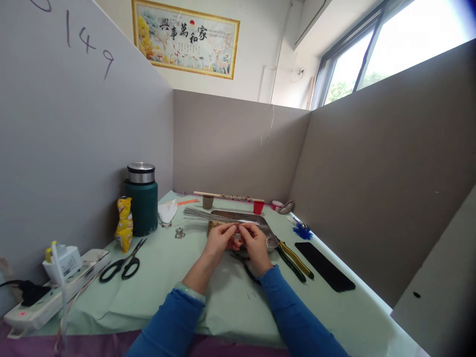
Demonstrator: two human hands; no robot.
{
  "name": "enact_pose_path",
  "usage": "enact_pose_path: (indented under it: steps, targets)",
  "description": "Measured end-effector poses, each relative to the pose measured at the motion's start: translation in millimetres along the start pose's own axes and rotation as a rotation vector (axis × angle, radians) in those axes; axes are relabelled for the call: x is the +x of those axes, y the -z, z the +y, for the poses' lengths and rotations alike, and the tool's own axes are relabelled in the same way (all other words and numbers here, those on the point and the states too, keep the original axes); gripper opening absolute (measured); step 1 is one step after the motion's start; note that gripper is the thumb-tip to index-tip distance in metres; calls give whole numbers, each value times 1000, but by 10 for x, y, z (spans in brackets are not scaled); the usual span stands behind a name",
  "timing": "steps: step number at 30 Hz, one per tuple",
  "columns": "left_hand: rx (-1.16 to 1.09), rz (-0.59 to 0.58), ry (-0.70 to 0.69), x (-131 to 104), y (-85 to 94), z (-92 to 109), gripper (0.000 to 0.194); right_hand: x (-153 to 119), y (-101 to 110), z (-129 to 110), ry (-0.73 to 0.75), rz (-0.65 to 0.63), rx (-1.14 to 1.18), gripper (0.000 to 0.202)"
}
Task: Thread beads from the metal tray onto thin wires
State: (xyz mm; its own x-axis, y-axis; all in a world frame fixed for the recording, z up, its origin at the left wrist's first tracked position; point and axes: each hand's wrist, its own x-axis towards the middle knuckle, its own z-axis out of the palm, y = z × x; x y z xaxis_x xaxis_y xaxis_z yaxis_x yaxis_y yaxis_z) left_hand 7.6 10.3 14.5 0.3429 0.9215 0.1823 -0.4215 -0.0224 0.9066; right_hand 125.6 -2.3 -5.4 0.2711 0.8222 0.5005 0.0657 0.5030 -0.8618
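My left hand (222,237) and my right hand (254,243) meet fingertip to fingertip over a metal tray (273,238). Both are closed in a pinch, and what lies between the fingers is too small to make out. A bundle of thin grey wires (201,214) rests across the tray's back left edge, running toward my fingers. Small beads (212,225) lie in the tray's left part, while my hands hide much of its middle. Just right of the tray are pliers with yellow and dark green handles (297,260). Another dark-handled tool (251,272) is partly hidden beneath my right wrist.
Scissors (124,263), a green flask (142,206), a yellow packet (124,223) and a power strip (55,292) stand or lie at left. Behind the tray are a brown cup (208,202), a red cup (258,207) and a beaded stick (238,197). A black slab (325,266) lies at right.
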Motion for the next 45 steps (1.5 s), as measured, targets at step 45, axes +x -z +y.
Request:
enact_pose_path:
  steps: [45]
  targets:
    - [-101,-128,35,14,75,25,27,-27,6,-87,-348,-280,472,26]
